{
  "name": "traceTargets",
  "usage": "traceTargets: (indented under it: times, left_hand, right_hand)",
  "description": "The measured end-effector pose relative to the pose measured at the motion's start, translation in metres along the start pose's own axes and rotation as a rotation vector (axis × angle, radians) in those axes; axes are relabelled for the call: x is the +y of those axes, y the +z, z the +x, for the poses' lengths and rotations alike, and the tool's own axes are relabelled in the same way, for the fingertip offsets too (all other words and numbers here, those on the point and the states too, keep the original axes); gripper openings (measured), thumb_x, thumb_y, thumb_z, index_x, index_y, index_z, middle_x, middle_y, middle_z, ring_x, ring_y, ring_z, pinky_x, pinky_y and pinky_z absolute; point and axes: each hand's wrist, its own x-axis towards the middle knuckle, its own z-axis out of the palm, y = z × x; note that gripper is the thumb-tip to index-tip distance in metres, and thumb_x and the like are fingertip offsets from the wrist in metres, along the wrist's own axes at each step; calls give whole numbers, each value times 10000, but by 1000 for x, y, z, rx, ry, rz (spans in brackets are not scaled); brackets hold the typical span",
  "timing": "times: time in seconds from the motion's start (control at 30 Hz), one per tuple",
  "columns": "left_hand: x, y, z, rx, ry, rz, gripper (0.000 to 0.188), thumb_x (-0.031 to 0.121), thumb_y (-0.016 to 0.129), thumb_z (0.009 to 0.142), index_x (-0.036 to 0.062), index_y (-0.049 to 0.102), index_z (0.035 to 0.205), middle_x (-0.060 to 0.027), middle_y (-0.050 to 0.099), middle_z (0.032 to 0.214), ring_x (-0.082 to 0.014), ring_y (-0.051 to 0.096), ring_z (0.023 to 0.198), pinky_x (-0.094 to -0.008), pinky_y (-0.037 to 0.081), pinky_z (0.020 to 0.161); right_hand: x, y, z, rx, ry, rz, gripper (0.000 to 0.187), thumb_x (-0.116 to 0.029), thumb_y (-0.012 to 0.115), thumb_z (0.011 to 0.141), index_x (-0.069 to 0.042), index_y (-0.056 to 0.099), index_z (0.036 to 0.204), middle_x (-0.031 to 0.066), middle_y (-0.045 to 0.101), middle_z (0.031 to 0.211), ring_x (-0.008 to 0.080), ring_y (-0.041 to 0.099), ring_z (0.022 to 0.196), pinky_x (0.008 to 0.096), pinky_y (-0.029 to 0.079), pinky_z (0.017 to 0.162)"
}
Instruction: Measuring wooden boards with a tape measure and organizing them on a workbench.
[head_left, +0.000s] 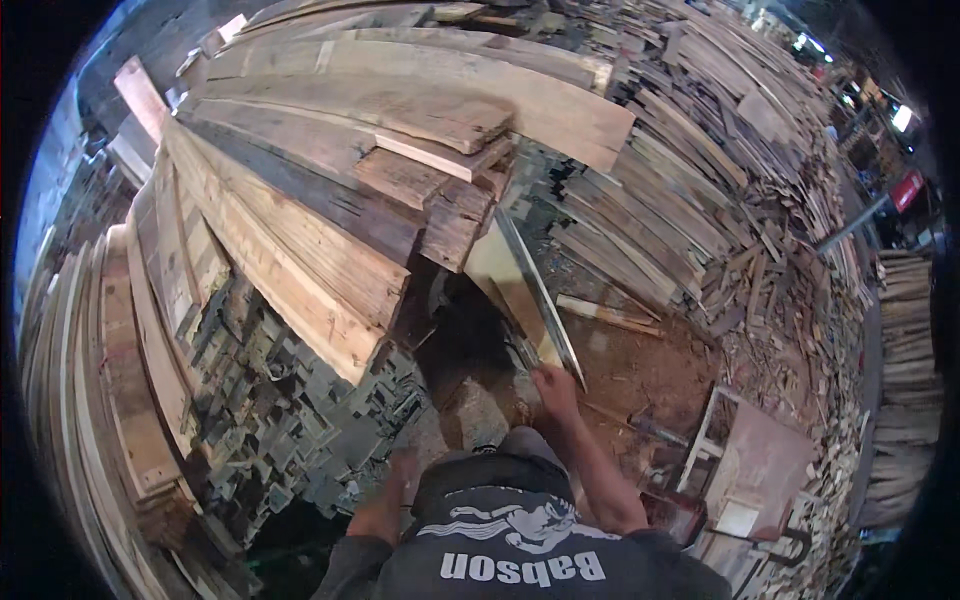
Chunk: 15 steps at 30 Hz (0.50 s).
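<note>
My right hand [552,388] is closed at the near end of a long, flat pale board [515,280] with a dark edge. The board leans away from me, its far end beside the stacked planks. My left hand [402,468] hangs low beside my body, away from the wood. It is blurred, and its fingers do not show clearly. Ahead of me, a short dark plank [458,230] and a small brown piece [400,178] lie on the pile.
Long planks [300,270] jut toward me on the left, above stacked wood ends [300,420]. More stacked boards [650,220] lie at the right. Scraps [600,312] litter the brown floor [640,370]. A reddish-brown flat-topped object [765,460] stands near my right side.
</note>
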Motion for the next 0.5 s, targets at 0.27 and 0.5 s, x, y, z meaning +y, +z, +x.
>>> traceTargets:
  times: [0.27, 0.5]
  left_hand:
    - [-7, -32, -71, -30, -45, 776, 283, 322, 586, 938, 81, 669, 1061, -81, 649, 926, -295, 615, 794, -491, 510, 757]
    - [21, 77, -128, 137, -310, 315, 321, 336, 577, 905, 120, 669, 1124, -115, 658, 881, -304, 639, 804, -480, 504, 714]
  right_hand:
    - [-50, 27, 154, 205, -558, -206, 386, -205, 706, 852, -29, 602, 1179, 211, 614, 1019, 419, 589, 971, 492, 494, 786]
    - [-106, 68, 228, 289, -855, -229, 816, -401, 740, 825, -26, 393, 1461, 275, 513, 1361, 463, 487, 1262, 518, 416, 1037]
